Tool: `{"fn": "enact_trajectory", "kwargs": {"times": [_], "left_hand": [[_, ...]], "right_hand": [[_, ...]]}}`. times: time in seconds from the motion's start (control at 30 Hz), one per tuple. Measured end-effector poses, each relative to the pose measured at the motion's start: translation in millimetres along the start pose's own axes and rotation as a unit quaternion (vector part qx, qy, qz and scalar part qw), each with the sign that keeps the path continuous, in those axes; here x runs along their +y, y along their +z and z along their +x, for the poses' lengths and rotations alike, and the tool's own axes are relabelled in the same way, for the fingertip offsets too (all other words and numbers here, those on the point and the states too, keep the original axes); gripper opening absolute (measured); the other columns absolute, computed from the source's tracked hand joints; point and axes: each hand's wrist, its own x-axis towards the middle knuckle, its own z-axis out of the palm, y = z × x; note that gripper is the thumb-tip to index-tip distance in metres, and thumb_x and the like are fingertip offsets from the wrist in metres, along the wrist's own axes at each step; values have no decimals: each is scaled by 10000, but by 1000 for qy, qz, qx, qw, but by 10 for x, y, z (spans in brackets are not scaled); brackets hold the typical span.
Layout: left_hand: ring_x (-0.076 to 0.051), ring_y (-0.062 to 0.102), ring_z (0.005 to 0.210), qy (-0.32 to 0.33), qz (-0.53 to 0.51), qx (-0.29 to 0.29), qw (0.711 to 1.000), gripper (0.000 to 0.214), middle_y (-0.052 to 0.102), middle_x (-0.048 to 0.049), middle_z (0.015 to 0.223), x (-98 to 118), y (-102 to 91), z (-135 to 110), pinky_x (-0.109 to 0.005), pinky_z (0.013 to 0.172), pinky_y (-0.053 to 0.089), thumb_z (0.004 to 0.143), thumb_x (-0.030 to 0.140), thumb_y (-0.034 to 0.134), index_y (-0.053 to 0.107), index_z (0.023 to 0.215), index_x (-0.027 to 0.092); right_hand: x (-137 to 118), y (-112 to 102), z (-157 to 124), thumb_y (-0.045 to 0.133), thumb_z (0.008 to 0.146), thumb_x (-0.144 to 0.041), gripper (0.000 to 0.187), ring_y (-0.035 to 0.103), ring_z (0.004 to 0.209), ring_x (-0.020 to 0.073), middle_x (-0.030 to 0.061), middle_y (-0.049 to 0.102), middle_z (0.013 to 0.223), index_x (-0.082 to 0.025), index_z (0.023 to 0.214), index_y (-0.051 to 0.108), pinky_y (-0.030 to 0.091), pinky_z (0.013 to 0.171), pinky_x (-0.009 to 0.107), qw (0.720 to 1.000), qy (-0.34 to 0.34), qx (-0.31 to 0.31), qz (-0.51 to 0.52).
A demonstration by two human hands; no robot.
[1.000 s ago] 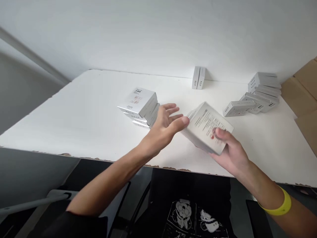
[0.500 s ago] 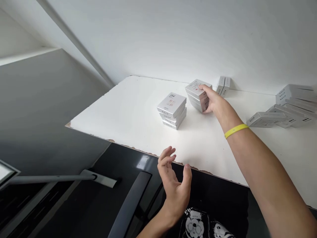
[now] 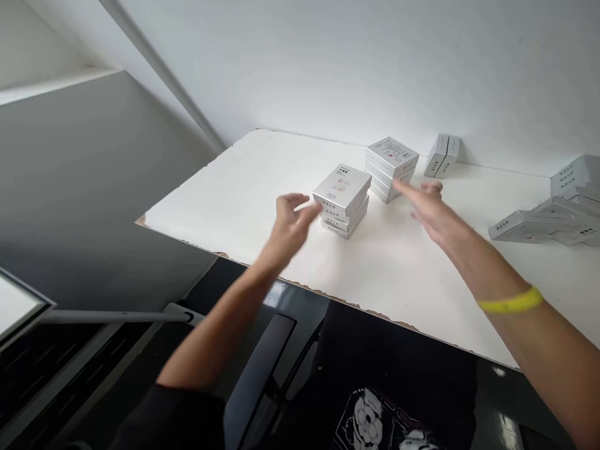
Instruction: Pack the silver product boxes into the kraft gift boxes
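A near stack of several small white boxes (image 3: 342, 190) with printed lids stands on the white tabletop (image 3: 225, 206), its layers slightly askew. Just to its left is my left hand (image 3: 288, 228), fingers apart and thumb close to the stack's corner; whether it touches cannot be told. Behind and to the right rises a second stack of similar boxes (image 3: 392, 156). My right hand (image 3: 429, 206), below a yellow wristband (image 3: 510, 302), is blurred in front of that stack, its fingers apart and holding nothing.
Two boxes (image 3: 443, 156) stand on edge against the white wall (image 3: 351, 69). Several more boxes (image 3: 534, 225) lie leaning on one another at the right. The table's front edge (image 3: 337, 299) is chipped. A dark chair armrest (image 3: 260, 381) is below it.
My right hand has let go of the rear stack and drawn back from it. My left hand has risen from below the table edge to the near stack's left side. The view has shifted.
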Motion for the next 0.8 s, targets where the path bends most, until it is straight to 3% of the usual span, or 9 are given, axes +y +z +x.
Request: {"fn": "enact_trajectory", "kwargs": {"times": [0.07, 0.13, 0.2, 0.27, 0.33, 0.47, 0.57, 0.67, 0.8], "left_hand": [[-346, 506, 1475, -54, -13, -25, 998, 502, 446, -227, 1559, 150, -91, 387, -503, 1230, 449, 1023, 608, 496, 413, 1249, 167], [-343, 638, 1341, -104, -19, -103, 989, 566, 631, -205, 1352, 263, -99, 732, -500, 1149, 530, 1046, 665, 384, 527, 1184, 135], [-311, 741, 1146, -138, -22, -214, 967, 698, 736, -153, 1092, 315, -34, 968, -456, 1014, 614, 1037, 757, 335, 639, 1094, 132], [-268, 769, 1011, -143, -19, -289, 946, 724, 764, -121, 979, 306, 69, 1051, -402, 919, 644, 1033, 783, 361, 703, 1043, 144], [-248, 767, 946, -132, -18, -319, 939, 627, 781, -106, 976, 254, 165, 989, -375, 877, 650, 1022, 738, 475, 726, 1029, 163], [-250, 742, 876, -58, -48, -316, 946, 537, 774, -97, 969, 135, 258, 646, -355, 766, 634, 953, 688, 608, 727, 1046, 173], [-261, 723, 914, 29, -79, -307, 948, 563, 748, -109, 997, 54, 276, 392, -365, 766, 618, 941, 682, 627, 696, 1137, 158], [-302, 683, 1113, 122, -77, -265, 954, 622, 693, -142, 1204, -107, 290, 192, -441, 925, 618, 921, 637, 702, 576, 1324, 181], [-410, 432, 1485, 287, -36, -234, 928, 991, 359, -179, 1603, -436, 275, 13, -584, 1114, 543, 846, 572, 829, 215, 1586, 332]], "right_hand": [[142, 26, -262, 838, 724, -723, 801, 517, 1381, 347, 138, 555, 1365, -296, 1253, 414, 386, 1241, 655, 998, 32, -46, 11], [173, 138, -423, 826, 707, -810, 809, 576, 1311, 346, 117, 599, 1285, -300, 1208, 446, 418, 1230, 644, 993, 53, -98, 30], [100, 337, -456, 741, 758, -875, 798, 595, 1300, 341, 127, 587, 1306, -290, 1228, 470, 467, 1202, 615, 987, 63, -135, 58], [-7, 578, -407, 565, 881, -885, 760, 602, 1315, 311, 141, 550, 1381, -273, 1319, 457, 522, 1166, 551, 982, 61, -153, 95], [-66, 791, -359, 463, 943, -859, 762, 607, 1327, 292, 140, 535, 1428, -268, 1420, 404, 562, 1127, 510, 975, 43, -162, 143], [28, 923, -479, 639, 850, -857, 969, 563, 1395, 325, 147, 561, 1443, -252, 1518, 284, 586, 1108, 506, 962, 10, -175, 208], [147, 789, -707, 677, 839, -863, 1048, 488, 1473, 307, 147, 519, 1522, -252, 1549, 206, 540, 1179, 464, 954, -47, -203, 215], [290, 601, -864, 630, 947, -793, 986, 432, 1512, 285, 150, 418, 1610, -287, 1590, 81, 472, 1244, 491, 936, -154, -260, 180], [592, 353, -788, 767, 957, -590, 971, 321, 1567, 301, 113, 279, 1674, -381, 1602, 72, 398, 1279, 604, 900, -315, -293, 66]]}}
